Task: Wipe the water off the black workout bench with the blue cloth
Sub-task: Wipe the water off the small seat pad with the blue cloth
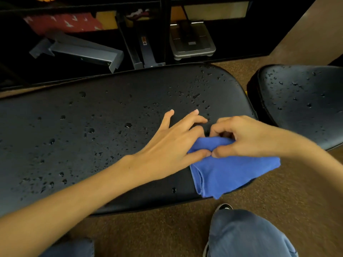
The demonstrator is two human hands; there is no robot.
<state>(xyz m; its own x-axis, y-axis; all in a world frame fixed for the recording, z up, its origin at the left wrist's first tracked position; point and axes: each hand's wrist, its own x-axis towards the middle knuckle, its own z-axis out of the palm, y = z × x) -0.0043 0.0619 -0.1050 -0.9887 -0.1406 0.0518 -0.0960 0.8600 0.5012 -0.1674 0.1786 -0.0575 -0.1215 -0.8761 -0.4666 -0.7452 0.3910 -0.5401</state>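
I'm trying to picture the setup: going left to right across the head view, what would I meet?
In order: wet black bench pad → left hand → right hand, both holding the blue cloth → second wet black pad.

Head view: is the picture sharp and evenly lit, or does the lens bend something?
In the head view, light is dim and uneven: the shelves at the top are nearly black, while water drops glint on the black padded workout bench; the wide lens bows the bench's far edge; the right forearm is smeared by motion; the blue cloth looks sharp.
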